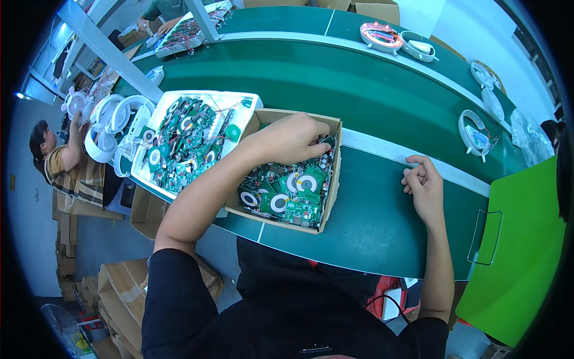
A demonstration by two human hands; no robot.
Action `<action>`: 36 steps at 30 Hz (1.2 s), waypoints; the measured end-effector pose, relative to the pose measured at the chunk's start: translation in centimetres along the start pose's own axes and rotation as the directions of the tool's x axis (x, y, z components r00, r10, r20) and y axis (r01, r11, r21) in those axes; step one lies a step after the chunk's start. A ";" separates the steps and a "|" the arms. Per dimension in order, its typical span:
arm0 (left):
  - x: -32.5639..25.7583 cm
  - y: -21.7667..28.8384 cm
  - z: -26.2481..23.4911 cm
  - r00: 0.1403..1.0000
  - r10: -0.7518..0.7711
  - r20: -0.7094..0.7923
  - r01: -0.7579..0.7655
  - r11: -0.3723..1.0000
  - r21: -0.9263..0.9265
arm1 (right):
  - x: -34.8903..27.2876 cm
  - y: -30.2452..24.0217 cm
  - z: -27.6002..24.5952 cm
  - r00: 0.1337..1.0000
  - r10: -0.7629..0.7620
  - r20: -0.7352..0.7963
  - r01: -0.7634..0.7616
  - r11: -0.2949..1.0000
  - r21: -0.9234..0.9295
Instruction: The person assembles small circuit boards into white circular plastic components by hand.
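My left hand (pixel 294 139) reaches into a cardboard box (pixel 332 197) of green circuit boards (pixel 303 210), several with round white coils. Its fingers curl down among the boards at the far right corner, the thumb bent beside them; what they grip is hidden. To the right of the box, my right hand (pixel 423 179) hovers at or rests on the green bench, its fingers loosely bent and apart, with nothing visible in them. Left of the box stands a white foam tray (pixel 251 105) heaped with more green boards and thin wires.
White ring-shaped housings (pixel 107 128) crowd the left end. Beyond the metal rail, a green conveyor belt (pixel 287 72) carries a housing with wiring (pixel 474 136); a red-lit ring (pixel 381 37) stands farther back. A bright green panel (pixel 514 245) borders the right. A co-worker (pixel 78 164) sits left.
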State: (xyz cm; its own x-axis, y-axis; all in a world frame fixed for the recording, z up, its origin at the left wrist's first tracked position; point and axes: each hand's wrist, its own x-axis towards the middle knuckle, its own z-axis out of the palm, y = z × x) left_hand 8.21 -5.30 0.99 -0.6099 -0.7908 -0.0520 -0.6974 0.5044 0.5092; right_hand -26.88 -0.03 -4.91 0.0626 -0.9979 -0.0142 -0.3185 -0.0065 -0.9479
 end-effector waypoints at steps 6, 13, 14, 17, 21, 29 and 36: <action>0.1 -0.8 0.8 0.985 0.101 -0.138 -0.104 0.994 -0.013 | -0.1 0.5 -0.3 1.000 -0.020 0.021 0.020 1.000 0.003; -0.3 -0.5 -1.1 0.989 -0.106 -0.100 0.058 0.915 -0.398 | 0.1 -0.2 -0.2 1.000 0.009 0.024 -0.009 1.000 -0.001; -0.3 -0.6 -1.3 0.981 -0.186 -0.061 0.135 0.872 -0.471 | 0.1 -0.2 -0.2 1.000 0.010 0.024 -0.011 1.000 0.004; 0.3 -1.7 -0.8 0.982 -0.162 -0.098 0.087 0.845 -0.528 | 0.1 0.1 -0.3 1.000 0.013 0.028 -0.013 1.000 0.004; 0.3 -1.0 -0.9 0.978 -0.174 -0.113 0.054 0.739 -0.672 | 0.1 0.2 -0.2 0.999 -0.007 0.035 0.006 1.000 0.011; 0.2 -0.5 -1.2 0.970 -0.198 -0.138 0.015 0.619 -0.785 | 0.2 0.3 -0.4 1.000 -0.012 0.027 0.012 1.000 -0.002; 0.1 -0.4 -1.1 0.971 -0.187 -0.151 -0.002 0.622 -0.783 | 0.1 -0.2 -0.7 1.000 -0.024 0.011 0.025 0.999 -0.024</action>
State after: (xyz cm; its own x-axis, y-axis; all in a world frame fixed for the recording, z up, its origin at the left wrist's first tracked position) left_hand 8.81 -5.97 1.76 -0.4043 -0.9145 -0.0161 -0.1385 0.0438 0.9894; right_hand -27.53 -0.18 -4.53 0.0812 -0.9967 0.0053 -0.3396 -0.0326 -0.9400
